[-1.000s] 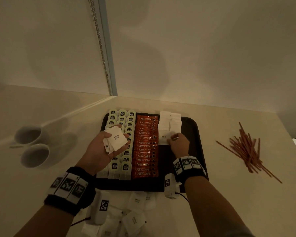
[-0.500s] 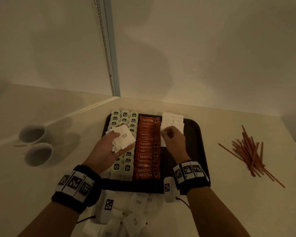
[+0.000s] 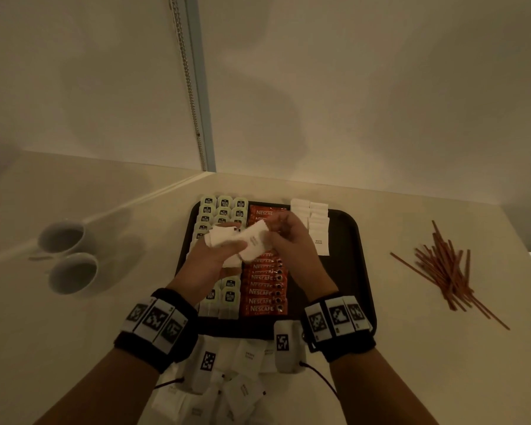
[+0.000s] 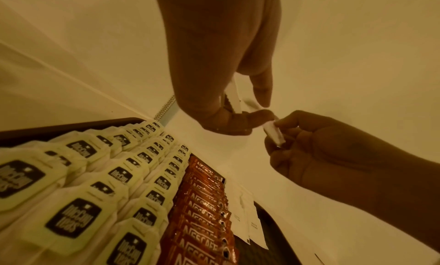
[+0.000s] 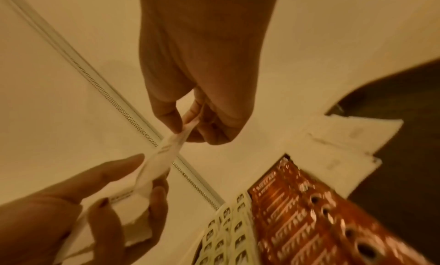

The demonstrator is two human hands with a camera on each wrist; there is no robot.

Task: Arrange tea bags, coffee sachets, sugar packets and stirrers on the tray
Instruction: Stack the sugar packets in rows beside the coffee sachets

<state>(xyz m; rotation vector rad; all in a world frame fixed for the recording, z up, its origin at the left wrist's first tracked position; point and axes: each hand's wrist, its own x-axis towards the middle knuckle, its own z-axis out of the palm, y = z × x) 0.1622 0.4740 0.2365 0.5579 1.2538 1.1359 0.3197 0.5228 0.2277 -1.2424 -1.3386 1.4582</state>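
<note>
- Now, far left, two cups [image 3: 69,256] sit on the counter, out of play.
- Left hand [image 3: 210,265] cradles a small fan of sugar packets [image 3: 227,240] above the tea bags [image 3: 224,207].
- Right hand [image 3: 292,240] pinches one packet [image 5: 166,152] by its end; thin, floppy paper, light, best taken at an edge.
- That packet's long axis runs roughly hand to hand, across the tray [image 3: 350,271].
- Stirrers [image 3: 442,268] wait far right, off the tray.

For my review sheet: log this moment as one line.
left hand: holds sugar packets | right hand: pinches one packet from them | tray: tea, coffee rows filled | stirrers: on counter
</note>
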